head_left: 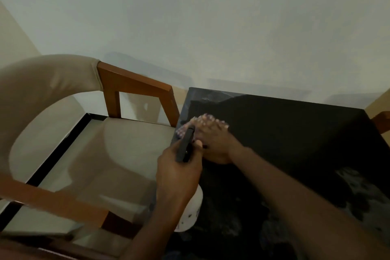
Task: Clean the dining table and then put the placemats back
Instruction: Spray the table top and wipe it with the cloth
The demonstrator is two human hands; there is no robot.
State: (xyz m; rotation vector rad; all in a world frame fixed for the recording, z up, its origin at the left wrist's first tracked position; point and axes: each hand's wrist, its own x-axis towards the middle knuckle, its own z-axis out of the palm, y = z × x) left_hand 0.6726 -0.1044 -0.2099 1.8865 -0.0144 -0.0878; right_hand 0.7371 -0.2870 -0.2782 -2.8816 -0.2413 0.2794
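Wiping the far left corner of the dining table

Off the table's left edge stood a beige upholstered armchair (63, 133) with brown wooden arms, its seat drawn up close to that edge. Over the same edge, the left hand (179, 177) gripped a spray bottle (185, 146), fingers curled round its neck, black trigger head pointing toward the far left corner and white body hanging below the hand. At that corner a pale dotted cloth (201, 118) lay on the dark dining table (285, 133), and the right hand (215, 143) pressed on it with fingers stretched out flat. Pale smears showed on the tabletop's near right part.
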